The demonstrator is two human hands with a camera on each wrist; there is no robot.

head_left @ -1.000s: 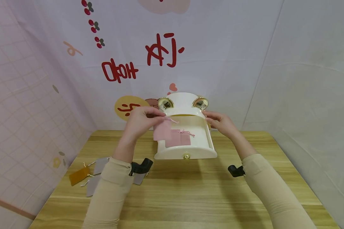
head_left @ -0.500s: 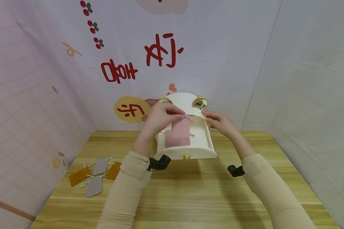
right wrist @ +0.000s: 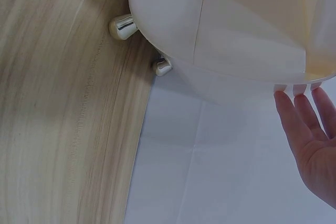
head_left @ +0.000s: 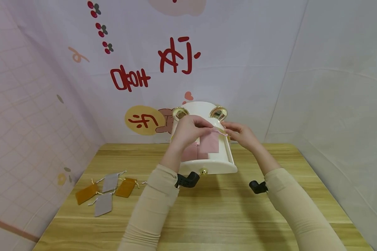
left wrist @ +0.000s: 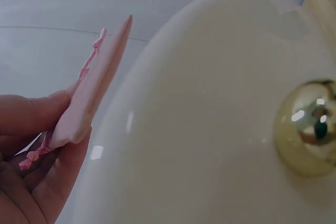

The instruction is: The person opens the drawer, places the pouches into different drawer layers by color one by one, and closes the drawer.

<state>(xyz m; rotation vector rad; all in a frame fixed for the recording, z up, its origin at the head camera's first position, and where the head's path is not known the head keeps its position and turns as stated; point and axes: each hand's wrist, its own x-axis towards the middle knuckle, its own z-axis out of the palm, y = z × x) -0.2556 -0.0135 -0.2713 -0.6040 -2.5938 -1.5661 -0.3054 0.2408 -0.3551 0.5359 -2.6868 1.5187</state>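
Note:
My left hand (head_left: 189, 130) pinches a pink drawstring pouch (head_left: 209, 141) near its corded top, over the pulled-out drawer of a small white cabinet (head_left: 202, 108). Seen edge-on in the left wrist view, the pouch (left wrist: 92, 98) sits between thumb and fingers, beside the curved drawer front (left wrist: 210, 98). Other pink pouches (head_left: 189, 154) lie on the left side of the drawer, partly covered by the held one. My right hand (head_left: 242, 135) steadies the cabinet's right side; in the right wrist view, extended fingertips (right wrist: 281, 98) touch its wall.
Two grey pouches (head_left: 103, 205) and two orange pouches (head_left: 126, 187) lie on the wooden table (head_left: 219, 216) at the left. A gold knob (head_left: 204, 171) sticks out from the drawer front. Gold-rimmed round ornaments (head_left: 218, 113) flank the cabinet top. A printed cloth (head_left: 238, 69) hangs behind.
My left hand has carried the pink pouch rightward, from the drawer's left edge to above its middle right. My right hand has stayed at the cabinet's side.

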